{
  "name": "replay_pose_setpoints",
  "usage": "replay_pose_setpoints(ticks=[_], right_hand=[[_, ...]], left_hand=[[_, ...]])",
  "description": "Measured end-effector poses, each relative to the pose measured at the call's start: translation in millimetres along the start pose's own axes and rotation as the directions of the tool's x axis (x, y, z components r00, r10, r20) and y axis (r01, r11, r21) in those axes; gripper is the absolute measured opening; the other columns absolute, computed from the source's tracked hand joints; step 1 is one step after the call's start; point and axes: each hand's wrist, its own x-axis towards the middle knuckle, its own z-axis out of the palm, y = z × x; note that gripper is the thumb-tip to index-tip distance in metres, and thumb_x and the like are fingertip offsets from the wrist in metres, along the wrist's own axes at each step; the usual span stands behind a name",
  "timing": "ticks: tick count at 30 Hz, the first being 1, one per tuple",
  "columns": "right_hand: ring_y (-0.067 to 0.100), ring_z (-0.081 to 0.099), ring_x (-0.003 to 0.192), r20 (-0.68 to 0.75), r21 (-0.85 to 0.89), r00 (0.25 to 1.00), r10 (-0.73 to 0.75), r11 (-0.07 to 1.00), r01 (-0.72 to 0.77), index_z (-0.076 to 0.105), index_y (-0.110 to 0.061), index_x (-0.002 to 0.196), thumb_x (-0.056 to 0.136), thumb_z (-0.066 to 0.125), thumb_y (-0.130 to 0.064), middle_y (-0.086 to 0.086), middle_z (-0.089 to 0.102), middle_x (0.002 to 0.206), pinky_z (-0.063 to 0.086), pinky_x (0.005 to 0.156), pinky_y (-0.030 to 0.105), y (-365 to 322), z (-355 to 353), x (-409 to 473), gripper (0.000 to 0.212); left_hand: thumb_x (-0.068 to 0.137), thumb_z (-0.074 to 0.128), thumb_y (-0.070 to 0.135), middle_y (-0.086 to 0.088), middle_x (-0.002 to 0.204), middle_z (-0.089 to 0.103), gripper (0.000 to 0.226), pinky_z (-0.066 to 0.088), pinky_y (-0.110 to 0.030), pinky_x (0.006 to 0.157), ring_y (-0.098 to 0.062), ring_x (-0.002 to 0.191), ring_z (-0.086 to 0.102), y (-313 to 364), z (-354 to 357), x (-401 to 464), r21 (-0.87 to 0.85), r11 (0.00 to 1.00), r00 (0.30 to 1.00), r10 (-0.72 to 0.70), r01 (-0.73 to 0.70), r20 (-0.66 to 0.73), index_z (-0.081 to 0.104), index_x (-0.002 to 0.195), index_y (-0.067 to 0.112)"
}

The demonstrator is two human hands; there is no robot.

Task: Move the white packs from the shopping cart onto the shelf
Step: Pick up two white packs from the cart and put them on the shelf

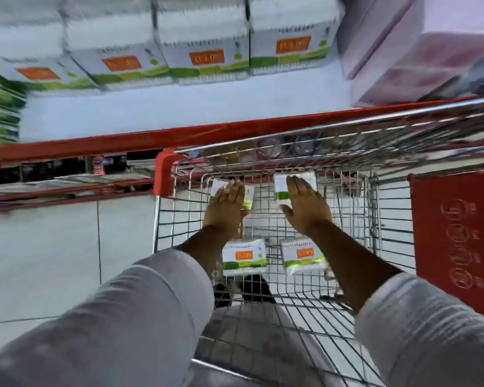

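Both my hands reach down into the wire shopping cart (263, 152). My left hand (227, 208) lies flat over a white pack with a green band (248, 198) at the cart's far end, fingers together and extended. Over a second white pack (281, 188) rests my right hand (306, 205), fingers straight. Whether either hand has closed on its pack I cannot tell. Two more white packs with orange labels lie on the cart floor nearer to me, one on the left (243, 256) and one on the right (303, 255). The white shelf (179, 113) above holds a row of identical packs (204, 57).
The shelf has a red front edge (123, 141). Pink packages (419, 51) fill the shelf's right end and green-white stacks (0, 107) its left. A red panel (456, 233) hangs on the cart's right side. Pale tiled floor (53, 247) lies left of the cart.
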Motion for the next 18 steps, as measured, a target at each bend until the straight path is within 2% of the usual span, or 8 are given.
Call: replay_pose_setpoints(ticks=[3,7,13,16,18], right_hand=[[0.023,0.014,0.148,0.089,-0.048,0.996,0.004,0.999,0.001,0.01,-0.01,0.153,0.095,0.052,-0.036,0.008,0.015,0.161,0.026,0.115,0.04,10.7,1.7,25.2,0.076],[0.022,0.012,0.149,0.164,-0.039,0.986,-0.004,0.999,0.011,0.005,-0.011,0.154,0.096,0.049,-0.036,0.006,0.004,0.163,0.027,0.115,0.039,18.0,15.4,32.0,0.078],[0.02,0.006,0.15,0.125,0.042,0.99,0.059,0.997,-0.065,0.0,-0.014,0.154,0.098,0.044,-0.028,0.003,-0.001,0.163,0.021,0.117,0.037,12.1,50.1,-3.5,0.073],[0.024,0.016,0.148,0.029,0.063,0.998,0.064,0.996,-0.066,0.009,-0.014,0.154,0.095,0.051,-0.026,0.006,0.013,0.162,0.026,0.114,0.039,8.3,50.1,-3.3,0.073],[0.025,0.018,0.147,-0.012,0.054,0.999,0.042,0.998,-0.041,0.011,-0.015,0.153,0.092,0.058,-0.03,0.007,0.017,0.161,0.026,0.114,0.041,10.1,41.0,9.6,0.079]], left_hand=[[0.099,0.044,0.036,-0.008,0.162,0.0,0.074,0.002,-0.033,0.12,-0.021,0.149,-0.001,-11.7,1.5,22.4,0.111,0.994,0.99,-0.008,-0.008,0.143,0.001,0.153,0.007],[0.094,0.055,0.034,-0.008,0.162,-0.001,0.085,0.007,-0.034,0.12,-0.023,0.149,0.003,-19.9,2.4,32.1,0.152,0.988,0.979,-0.004,-0.027,0.202,0.001,0.153,0.007],[0.086,0.065,0.036,-0.013,0.156,0.019,0.091,0.02,-0.039,0.116,-0.031,0.142,0.022,-5.9,14.8,21.7,0.208,0.978,0.986,-0.032,-0.003,0.164,0.009,0.151,0.006],[0.082,0.067,0.041,-0.013,0.148,0.029,0.093,0.022,-0.039,0.114,-0.031,0.137,0.028,-1.7,18.1,21.4,0.212,0.977,0.993,-0.022,-0.003,0.115,0.015,0.15,0.006],[0.08,0.068,0.047,-0.015,0.151,0.027,0.098,0.016,-0.04,0.117,-0.031,0.14,0.024,-3.6,15.4,26.7,0.215,0.977,0.989,-0.035,0.003,0.147,0.014,0.151,0.008]])
